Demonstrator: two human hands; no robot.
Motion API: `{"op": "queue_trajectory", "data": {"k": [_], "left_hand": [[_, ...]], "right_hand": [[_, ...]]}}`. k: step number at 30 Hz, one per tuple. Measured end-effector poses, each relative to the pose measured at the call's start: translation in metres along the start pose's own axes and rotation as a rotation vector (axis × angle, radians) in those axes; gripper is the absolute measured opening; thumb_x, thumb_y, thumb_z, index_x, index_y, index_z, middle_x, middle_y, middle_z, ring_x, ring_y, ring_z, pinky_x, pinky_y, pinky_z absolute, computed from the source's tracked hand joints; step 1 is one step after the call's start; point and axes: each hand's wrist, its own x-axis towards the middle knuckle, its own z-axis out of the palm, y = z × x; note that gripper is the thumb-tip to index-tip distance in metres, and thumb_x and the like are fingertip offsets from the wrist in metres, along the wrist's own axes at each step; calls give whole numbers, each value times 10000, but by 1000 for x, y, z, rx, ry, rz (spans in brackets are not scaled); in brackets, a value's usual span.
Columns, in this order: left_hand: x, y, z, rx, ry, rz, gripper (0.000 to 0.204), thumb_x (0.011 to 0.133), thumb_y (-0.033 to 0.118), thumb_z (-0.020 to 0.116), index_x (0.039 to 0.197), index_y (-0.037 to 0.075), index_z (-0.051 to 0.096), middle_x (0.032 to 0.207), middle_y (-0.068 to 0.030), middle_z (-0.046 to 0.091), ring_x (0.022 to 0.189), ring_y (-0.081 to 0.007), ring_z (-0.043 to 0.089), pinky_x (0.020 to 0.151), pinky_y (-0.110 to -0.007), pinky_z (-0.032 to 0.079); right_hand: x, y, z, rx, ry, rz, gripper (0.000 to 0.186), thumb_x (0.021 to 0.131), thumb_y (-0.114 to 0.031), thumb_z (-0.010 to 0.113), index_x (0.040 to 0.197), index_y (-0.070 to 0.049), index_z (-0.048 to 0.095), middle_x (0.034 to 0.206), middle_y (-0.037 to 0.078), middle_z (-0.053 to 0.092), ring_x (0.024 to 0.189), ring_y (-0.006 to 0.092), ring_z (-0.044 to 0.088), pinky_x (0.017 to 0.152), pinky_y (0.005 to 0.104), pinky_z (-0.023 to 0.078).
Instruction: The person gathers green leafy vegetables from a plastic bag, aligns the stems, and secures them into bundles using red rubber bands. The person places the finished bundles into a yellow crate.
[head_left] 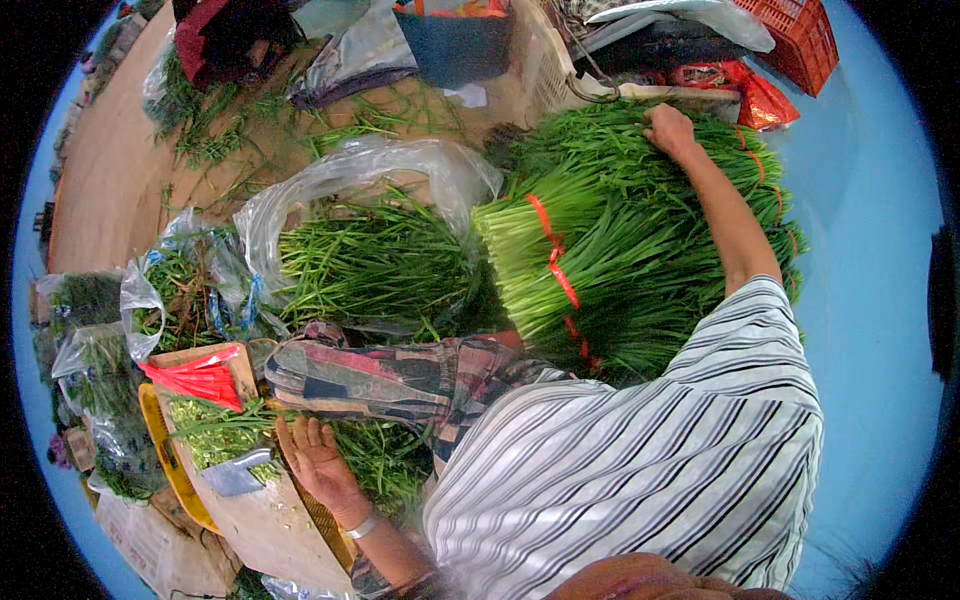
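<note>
My left hand [322,470] is open, palm up and fingers spread, beside a wooden board [280,540]. Next to it on the board lie a knife [238,475] with a broad pale blade and short trimmed green scraps [205,425]. Red ribbon strips [205,378] rest at the board's far end. My right hand [668,130] reaches over to the far edge of a big stack of garlic chives [650,260], its fingers curled into the leaves. Red ribbon [555,268] binds the stack's bundles, whose pale stem ends face left.
Loose chives [380,260] lie on clear plastic sheeting [340,165] ahead of my patterned lap [370,380]. Bagged greens [100,390] line the left. Behind stand a dark blue bin [455,45], a cream crate [545,70] and a red crate [795,40]. A yellow basket [165,460] sits by the board.
</note>
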Motion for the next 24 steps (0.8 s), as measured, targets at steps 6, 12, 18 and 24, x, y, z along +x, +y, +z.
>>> {"op": "queue_trajectory", "data": {"k": [6, 12, 18, 24], "left_hand": [[3, -6, 0, -5, -9, -15, 700, 832, 217, 628, 1388, 32, 246, 1194, -129, 525, 1088, -253, 523, 883, -372, 458], [6, -9, 3, -11, -16, -13, 682, 833, 213, 629, 1380, 34, 264, 1196, -123, 524, 1072, -231, 532, 885, -364, 459], [0, -9, -9, 42, 11, -35, 600, 889, 232, 548, 1392, 74, 261, 1273, -121, 461, 1106, -231, 490, 909, -362, 441], [1, -11, -3, -47, 55, -29, 653, 847, 183, 612, 1379, 31, 266, 1200, -134, 517, 1063, -219, 525, 895, -369, 449]], "right_hand": [[3, 10, 8, 145, 73, 4, 295, 731, -231, 681, 974, -75, 617, 999, 150, 579, 978, 330, 555, 820, 441, 458], [-8, 0, -2, 134, 69, 58, 291, 758, -191, 674, 997, -50, 587, 1046, 164, 549, 990, 339, 542, 821, 439, 458], [0, -1, -5, 56, -80, 53, 284, 801, -205, 651, 1053, -86, 591, 1070, 143, 555, 1004, 328, 542, 832, 441, 457], [-3, 13, 14, 126, 43, 91, 374, 822, -240, 628, 1154, -81, 561, 1053, 148, 604, 956, 305, 574, 802, 438, 471]]}}
